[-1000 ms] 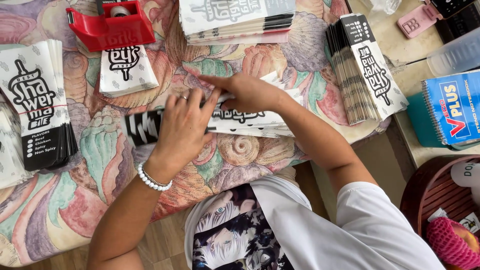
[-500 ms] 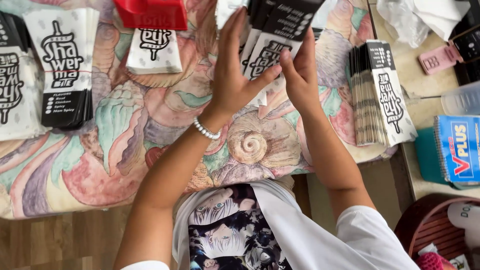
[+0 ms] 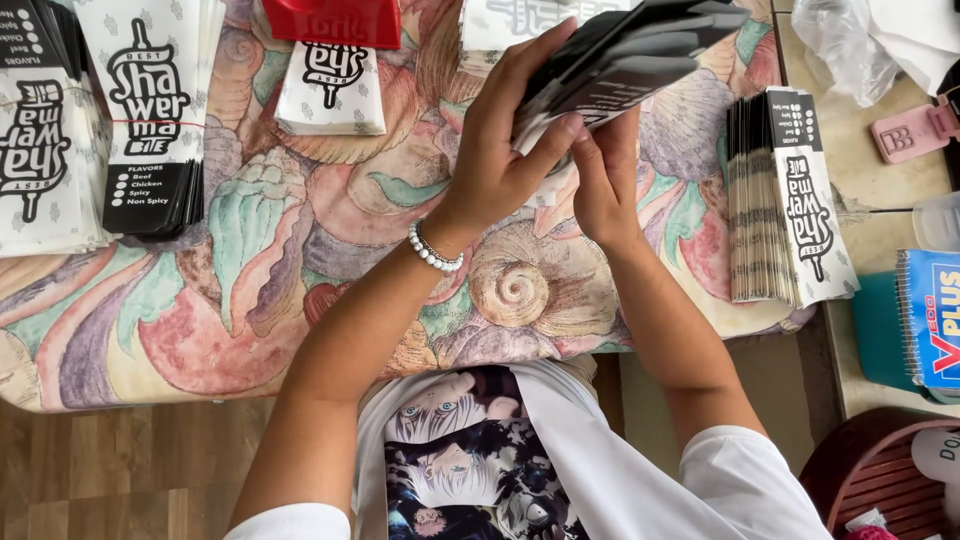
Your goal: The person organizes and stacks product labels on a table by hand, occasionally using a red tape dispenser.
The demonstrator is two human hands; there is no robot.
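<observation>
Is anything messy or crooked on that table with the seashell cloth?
Mostly tidy. The bundle of flat black-and-white paper sleeves held up by the left hand and right hand is fanned out, its edges not lined up. The other stacks, like the banded stack on the right, lie neat. Nothing looks spilled or torn.

Both forearms reach forward; the left hand curls with fingers closed, the right hand pinches just beside it.
</observation>
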